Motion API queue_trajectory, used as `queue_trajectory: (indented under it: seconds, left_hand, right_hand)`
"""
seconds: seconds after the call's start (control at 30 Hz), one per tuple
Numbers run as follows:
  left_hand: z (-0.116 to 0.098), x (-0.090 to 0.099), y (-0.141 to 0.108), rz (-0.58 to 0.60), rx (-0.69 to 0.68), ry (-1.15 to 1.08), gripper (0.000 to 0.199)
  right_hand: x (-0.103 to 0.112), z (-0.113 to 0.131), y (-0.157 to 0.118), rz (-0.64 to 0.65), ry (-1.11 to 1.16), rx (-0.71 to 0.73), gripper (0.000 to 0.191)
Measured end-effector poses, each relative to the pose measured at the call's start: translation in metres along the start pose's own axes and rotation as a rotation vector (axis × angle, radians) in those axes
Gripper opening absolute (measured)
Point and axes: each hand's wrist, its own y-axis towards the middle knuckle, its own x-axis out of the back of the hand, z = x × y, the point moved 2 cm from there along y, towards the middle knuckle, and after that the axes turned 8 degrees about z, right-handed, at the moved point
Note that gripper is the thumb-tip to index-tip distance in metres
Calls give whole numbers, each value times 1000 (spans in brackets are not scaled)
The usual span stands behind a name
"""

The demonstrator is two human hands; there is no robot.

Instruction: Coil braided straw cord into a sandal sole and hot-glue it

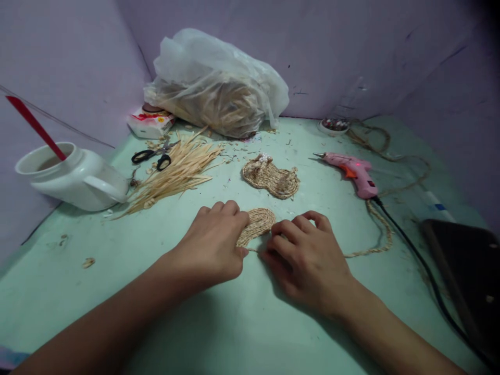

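A flat coiled piece of braided straw cord (pixel 258 223) lies on the table between my hands. My left hand (pixel 219 239) is closed over its left side, pressing it with the thumb near the lower edge. In my right hand (pixel 302 250) the fingers curl around the straw cord (pixel 367 253), which runs from the coil's lower edge, under the hand and off to the right. Beyond them rests a small slipper-shaped straw piece (pixel 269 177) with white beads on top. To the right lies a pink glue gun (pixel 353 171), its nozzle pointing left.
Behind my left hand are loose straw strips (pixel 179 166), black-handled scissors (pixel 154 156) and a white pitcher (pixel 94 174) with a red stick. A plastic bag of straw (pixel 219 88) stands at the back. A dish of beads (pixel 334 126) and a dark phone-like slab (pixel 464 271) are on the right.
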Motion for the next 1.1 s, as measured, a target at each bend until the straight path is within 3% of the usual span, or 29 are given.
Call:
queue_trajectory:
  seconds: [0.2, 0.57, 1.1]
  left_hand:
    - [0, 0, 1, 2, 8, -11, 28]
    - [0, 1, 0, 5, -8, 5, 24]
    - [-6, -11, 5, -146, 127, -26, 28]
  right_hand:
    - [1, -5, -4, 42, 19, -16, 18]
    - [-11, -8, 1, -216, 19, -34, 26]
    - [-15, -3, 6, -228, 28, -95, 27]
